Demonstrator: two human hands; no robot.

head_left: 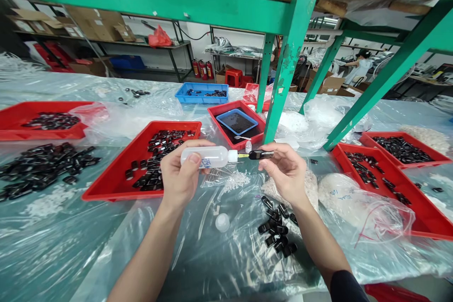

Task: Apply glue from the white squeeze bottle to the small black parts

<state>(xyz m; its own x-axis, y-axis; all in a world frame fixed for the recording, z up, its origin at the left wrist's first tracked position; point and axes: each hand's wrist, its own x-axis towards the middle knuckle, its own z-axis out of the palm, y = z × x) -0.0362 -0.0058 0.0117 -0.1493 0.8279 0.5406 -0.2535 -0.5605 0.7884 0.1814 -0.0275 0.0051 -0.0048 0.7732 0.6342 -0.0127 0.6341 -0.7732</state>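
My left hand is wrapped round a translucent squeeze bottle held on its side, its thin nozzle pointing right. Between the fingertips of my right hand is a glossy black part, its left end at the nozzle tip. Both are held above the plastic-covered table. Below the right wrist lies a loose pile of black parts. A small round translucent cap rests below the bottle. Small white pieces are scattered between my hands.
A red tray of black parts stands left; more red trays are at right. Bags of white pieces lie beside them. A blue tray sits farther back. Green posts rise ahead. A person is in the background.
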